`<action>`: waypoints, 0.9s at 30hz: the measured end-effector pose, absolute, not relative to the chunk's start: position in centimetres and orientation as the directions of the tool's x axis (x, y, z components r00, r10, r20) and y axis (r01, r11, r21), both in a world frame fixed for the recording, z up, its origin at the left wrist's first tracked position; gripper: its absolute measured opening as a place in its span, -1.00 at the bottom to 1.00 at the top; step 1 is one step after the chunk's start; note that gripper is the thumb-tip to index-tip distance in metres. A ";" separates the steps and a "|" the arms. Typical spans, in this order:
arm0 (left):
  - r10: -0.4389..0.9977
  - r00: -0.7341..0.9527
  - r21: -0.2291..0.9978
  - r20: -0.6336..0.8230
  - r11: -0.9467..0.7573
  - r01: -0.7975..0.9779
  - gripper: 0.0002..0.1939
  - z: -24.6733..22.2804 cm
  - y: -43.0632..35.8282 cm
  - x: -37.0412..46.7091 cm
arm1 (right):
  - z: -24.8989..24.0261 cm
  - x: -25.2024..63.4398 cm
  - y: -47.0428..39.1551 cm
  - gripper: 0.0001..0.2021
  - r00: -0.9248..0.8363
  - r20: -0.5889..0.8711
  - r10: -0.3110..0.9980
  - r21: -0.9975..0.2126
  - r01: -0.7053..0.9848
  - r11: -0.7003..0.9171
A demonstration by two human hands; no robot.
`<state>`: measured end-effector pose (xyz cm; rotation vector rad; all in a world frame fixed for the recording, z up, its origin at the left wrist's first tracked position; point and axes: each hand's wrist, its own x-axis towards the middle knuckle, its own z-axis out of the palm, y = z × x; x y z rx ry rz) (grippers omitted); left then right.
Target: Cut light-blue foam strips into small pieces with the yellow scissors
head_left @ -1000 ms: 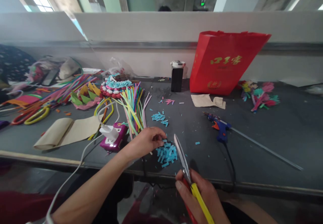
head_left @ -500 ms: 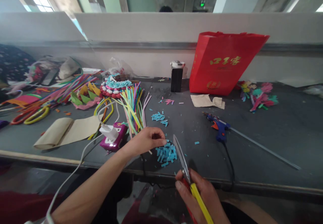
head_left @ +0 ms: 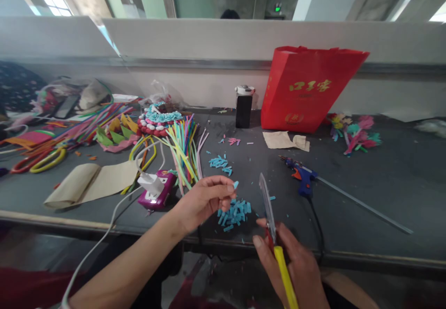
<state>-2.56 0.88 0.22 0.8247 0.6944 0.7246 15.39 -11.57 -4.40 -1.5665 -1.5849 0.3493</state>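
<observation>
Between thumb and fingertip, my left hand (head_left: pixel 212 200) pinches a small blue piece (head_left: pixel 236 185) that looks like a cut bit of pipe cleaner. Just below that hand lies a heap of similar blue pieces (head_left: pixel 234 215), and a smaller blue group (head_left: pixel 219 162) sits farther back. My right hand (head_left: pixel 292 262) is closed around scissors (head_left: pixel 268 202) with yellow and red handles. Their blades point away from me, to the right of the heap, and appear closed. One stray blue piece (head_left: pixel 272 198) rests beside the blades.
A glue gun (head_left: pixel 304 179) with a long stick lies right, its cord running over the front edge. A red bag (head_left: pixel 310 90) and a bottle (head_left: pixel 244 109) stand at the back. Colourful pipe cleaners (head_left: pixel 184 148), a purple power socket (head_left: pixel 156 197) and a paper roll (head_left: pixel 92 183) fill the left.
My left hand has risen from the heap and now shows a blue piece at its fingertips. The scissors in my right hand have moved right and turned more upright.
</observation>
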 end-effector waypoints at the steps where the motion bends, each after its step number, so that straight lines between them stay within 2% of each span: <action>1: 0.795 0.556 0.813 -0.241 0.478 -0.331 -0.88 0.1 0.8 -2.4 | -4.5 15.6 -11.5 -0.72 0.129 0.466 0.875 -0.649 0.722 0.239; 3: 0.822 0.529 0.787 -0.210 0.463 -0.408 -0.89 0.0 0.5 -2.1 | -4.9 15.8 -11.2 -0.69 0.060 0.601 0.797 -0.521 0.786 0.333; 5: 0.844 0.504 0.762 -0.183 0.445 -0.470 -0.88 -0.1 0.2 -1.8 | -5.5 15.9 -10.9 -0.67 0.012 0.625 0.781 -0.452 0.821 0.349; 8: 0.851 0.497 0.743 -0.168 0.441 -0.504 -0.87 -0.2 -0.3 -1.5 | -6.2 15.9 -10.7 -0.67 0.001 0.566 0.824 -0.435 0.850 0.298; 13: 0.864 0.465 0.788 -0.192 0.419 -0.451 -0.79 -0.1 -1.4 -1.1 | -6.8 16.0 -10.7 -0.68 -0.006 0.547 0.837 -0.429 0.857 0.286; 20: 0.899 0.404 0.853 -0.171 0.340 -0.395 -0.84 0.1 -1.9 -1.0 | -6.8 16.0 -10.6 -0.71 -0.024 0.523 0.852 -0.396 0.878 0.269; 27: 0.922 0.347 0.866 -0.170 0.308 -0.393 -0.86 0.2 -2.0 -0.9 | -6.6 15.7 -10.7 -0.73 -0.031 0.548 0.836 -0.370 0.887 0.276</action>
